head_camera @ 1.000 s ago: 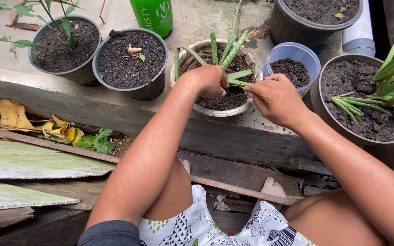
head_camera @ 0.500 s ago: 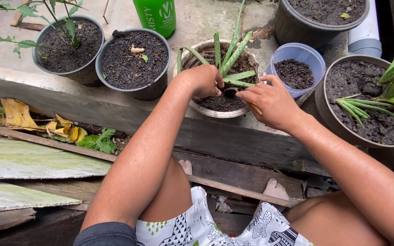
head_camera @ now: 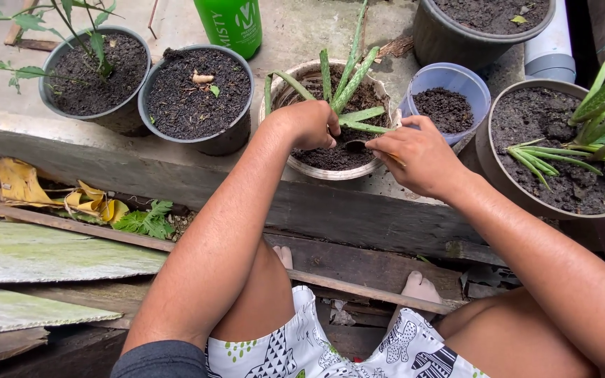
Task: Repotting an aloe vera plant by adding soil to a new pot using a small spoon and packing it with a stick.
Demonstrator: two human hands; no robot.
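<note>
Both hands fisted close together, L [head_camera: 314,124] & R [head_camera: 418,155].

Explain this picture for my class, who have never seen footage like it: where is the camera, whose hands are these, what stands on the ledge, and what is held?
There is no machine here. A camera worn on a person's head looks down over their own knees and bare hands. The left hand is closed around the base of an aloe plant in a pale pot. The right hand holds a small spoon over the soil in that pot. On the concrete ledge also stand dark pots of soil, a small bluish cup of soil, a green bottle and a larger pot with another aloe.
</note>
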